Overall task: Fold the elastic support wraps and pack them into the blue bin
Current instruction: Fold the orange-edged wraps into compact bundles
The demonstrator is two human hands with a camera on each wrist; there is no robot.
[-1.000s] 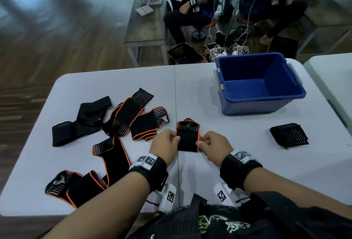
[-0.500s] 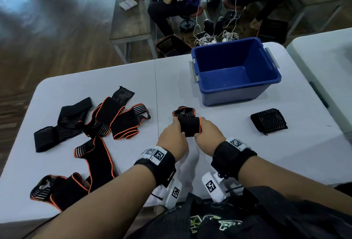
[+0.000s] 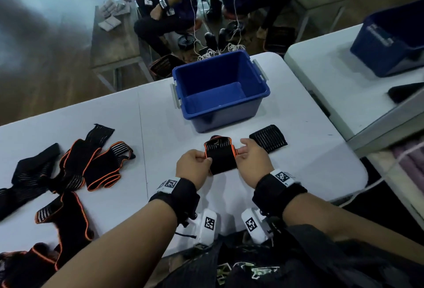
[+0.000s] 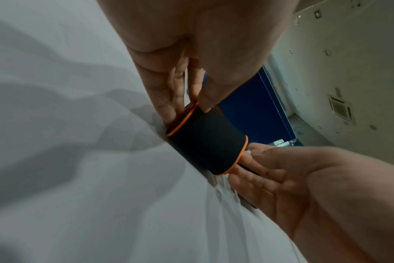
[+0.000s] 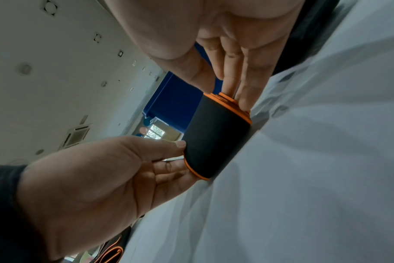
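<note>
Left hand (image 3: 195,168) and right hand (image 3: 254,161) each pinch one end of a folded black, orange-edged wrap (image 3: 221,157), thumb and fingers clasping its edges. Wrap sits on the white table (image 3: 160,113), just in front of the blue bin (image 3: 220,90). Unfolded wraps (image 3: 91,164) lie at left; folded black wrap (image 3: 268,137) at right.

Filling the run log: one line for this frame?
step: folding | hands: left hand and right hand pinch orange-trimmed wrap on table | blue bin: empty

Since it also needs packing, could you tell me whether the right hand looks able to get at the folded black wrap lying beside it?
Probably yes: the folded black wrap lies uncovered just beyond the right hand, though that hand now pinches the orange-trimmed wrap.
</note>
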